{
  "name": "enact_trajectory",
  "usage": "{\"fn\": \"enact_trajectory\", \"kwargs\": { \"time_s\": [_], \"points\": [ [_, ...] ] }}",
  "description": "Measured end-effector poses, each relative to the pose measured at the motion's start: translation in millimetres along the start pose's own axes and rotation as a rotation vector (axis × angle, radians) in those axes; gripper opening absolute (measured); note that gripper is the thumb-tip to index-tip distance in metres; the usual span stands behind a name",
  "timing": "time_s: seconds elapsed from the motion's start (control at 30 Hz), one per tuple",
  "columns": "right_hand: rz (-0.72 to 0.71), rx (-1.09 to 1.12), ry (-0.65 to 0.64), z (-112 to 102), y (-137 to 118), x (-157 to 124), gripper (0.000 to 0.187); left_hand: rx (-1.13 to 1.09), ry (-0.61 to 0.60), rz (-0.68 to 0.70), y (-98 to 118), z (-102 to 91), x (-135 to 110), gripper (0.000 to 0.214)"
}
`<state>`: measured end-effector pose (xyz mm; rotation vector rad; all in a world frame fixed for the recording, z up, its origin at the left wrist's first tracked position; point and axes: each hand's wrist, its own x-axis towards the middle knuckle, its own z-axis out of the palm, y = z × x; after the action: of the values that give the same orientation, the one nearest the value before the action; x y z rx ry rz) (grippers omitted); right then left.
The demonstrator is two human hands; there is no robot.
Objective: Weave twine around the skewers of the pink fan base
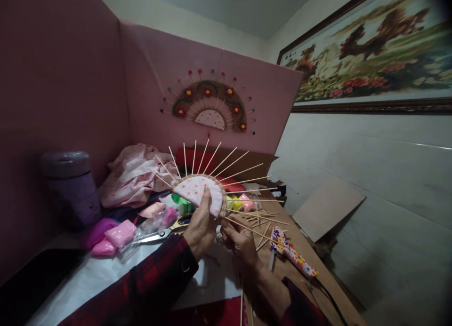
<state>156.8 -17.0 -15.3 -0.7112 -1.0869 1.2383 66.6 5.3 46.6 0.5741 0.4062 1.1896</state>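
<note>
My left hand [200,225] grips a half-round fan piece [197,189] covered in pink spotted cloth, with several thin wooden sticks [233,163] spreading out from its rim like rays. My right hand [240,241] is closed just below the fan's lower right edge, pinching what looks like a thin stick or cord there. Both arms wear dark red plaid sleeves. A finished fan [209,105] of the same shape, decorated with flowers and pins, hangs on the pink board behind.
Scissors [169,231] lie under my left hand, among pink [120,233] and green [181,203] clay packets. A purple lidded cup [72,187] stands at left, crumpled pink cloth [136,175] behind. Loose sticks [259,218] and a patterned glue gun [293,253] lie at right.
</note>
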Motion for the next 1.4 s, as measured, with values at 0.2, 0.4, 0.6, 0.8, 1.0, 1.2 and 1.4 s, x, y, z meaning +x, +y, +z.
{"fn": "enact_trajectory", "kwargs": {
  "time_s": [0.2, 0.4, 0.6, 0.8, 1.0, 1.2, 1.4],
  "points": [
    [-0.191, -0.232, 0.1, -4, -7, 3, 0.019, 0.0, 0.09, -0.067, 0, -2.7, 4, 0.029],
    [-0.429, -0.523, 0.23, -17, -8, 8, 0.009, 0.071, 0.105, -0.152, 6, -4.5, 6, 0.025],
    [-0.539, -0.697, 0.346, -22, -17, 9, 0.008, 0.085, -0.067, -0.236, 10, -6.1, 1, 0.016],
    [-0.513, -0.627, 0.413, -20, -21, 10, 0.008, 0.088, -0.07, -0.27, 17, -3.0, 0, 0.016],
    [-0.515, -0.657, 0.41, -26, -19, 10, 0.014, 0.091, -0.005, -0.115, 36, -6.2, 11, 0.009],
    [-0.634, -0.754, 0.347, -33, -19, 10, 0.004, 0.078, 0.054, -0.022, 61, -13.8, 24, 0.01],
    [-0.996, -1.005, 0.429, -42, -37, 7, 0.013, 0.145, 0.115, 0.025, 77, -17.5, 26, 0.012]
  ]
}}
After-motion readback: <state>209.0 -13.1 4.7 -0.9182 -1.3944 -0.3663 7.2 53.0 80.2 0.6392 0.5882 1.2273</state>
